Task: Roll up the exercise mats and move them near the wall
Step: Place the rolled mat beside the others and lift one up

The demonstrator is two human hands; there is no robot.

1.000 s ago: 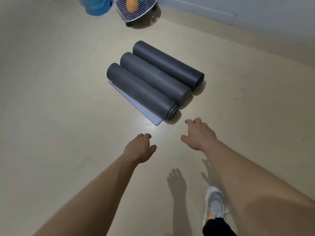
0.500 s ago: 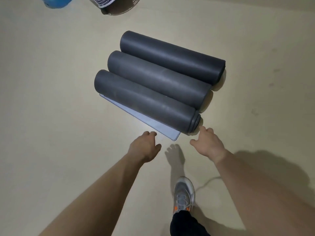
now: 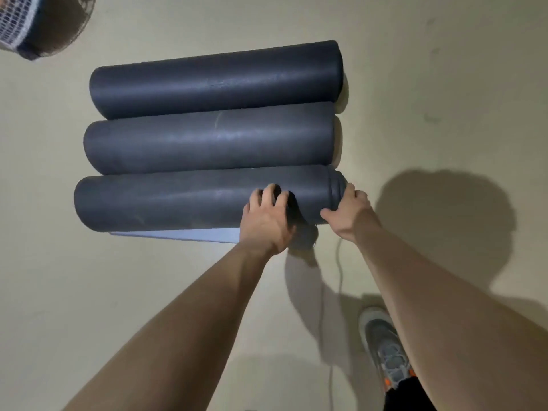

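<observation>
Three dark grey rolled exercise mats lie side by side on the beige floor. The nearest mat (image 3: pixel 166 200) has a pale loose flap (image 3: pixel 178 234) sticking out along its near side. My left hand (image 3: pixel 267 218) grips this roll from the near side, fingers curled over its top. My right hand (image 3: pixel 350 210) cups the roll's right end, thumb under it and fingers round the end face. Beyond it lie the middle mat (image 3: pixel 207 143) and the far mat (image 3: pixel 216 78), touching each other.
A white mesh fan guard on a dark round base (image 3: pixel 35 28) stands at the top left corner. My grey shoe (image 3: pixel 385 348) is planted on the floor at the lower right. A thin cord (image 3: pixel 339 271) runs along the floor near it.
I have stepped in and leaned over the mats. Both hands moved forward from above the floor onto the nearest roll, the left onto its body and the right onto its right end.
</observation>
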